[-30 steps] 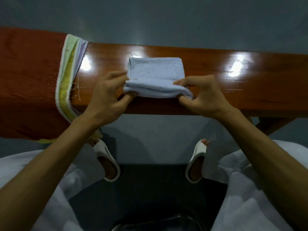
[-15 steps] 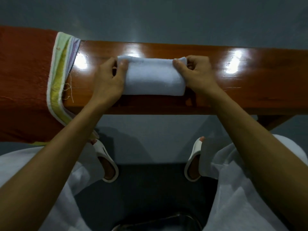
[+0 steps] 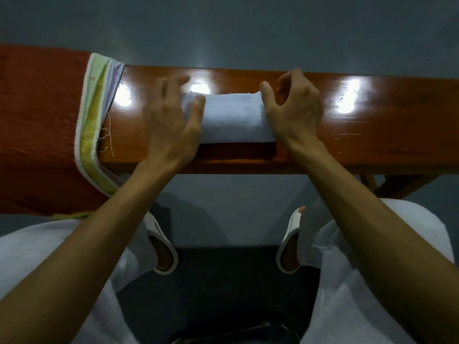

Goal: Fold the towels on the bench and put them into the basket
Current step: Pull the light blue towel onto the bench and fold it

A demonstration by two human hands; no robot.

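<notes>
Small pale blue terry towel (image 3: 233,117) lies folded into a compact oblong on the glossy red-brown wooden bench surface (image 3: 372,125), near the front edge, between the two hands. Step in hand, as judged: fold on this towel looks finished or nearly so, hands patting or squaring it. Left hand (image 3: 171,120) covers the towel's left end, fingers loosely spread and motion-blurred, thumb resting on the cloth, not gripping. Right hand (image 3: 293,110) arches over the right end, heel down by the near corner, fingers curled at the far corner, thumb raised; cannot tell if it pinches any cloth. Next move likely calls for closing both hands on the ends, lifting the bundle flat so the layers don't spring open, and bringing it toward the body and down. A dark metal rim (image 3: 223,336) shows at the bottom edge between the knees, maybe the basket, too little visible to say. Large orange towel with green-yellow striped border (image 3: 42,120) drapes over the surface's left end, unfolded, well apart from the blue towel, so more folding remains.
</notes>
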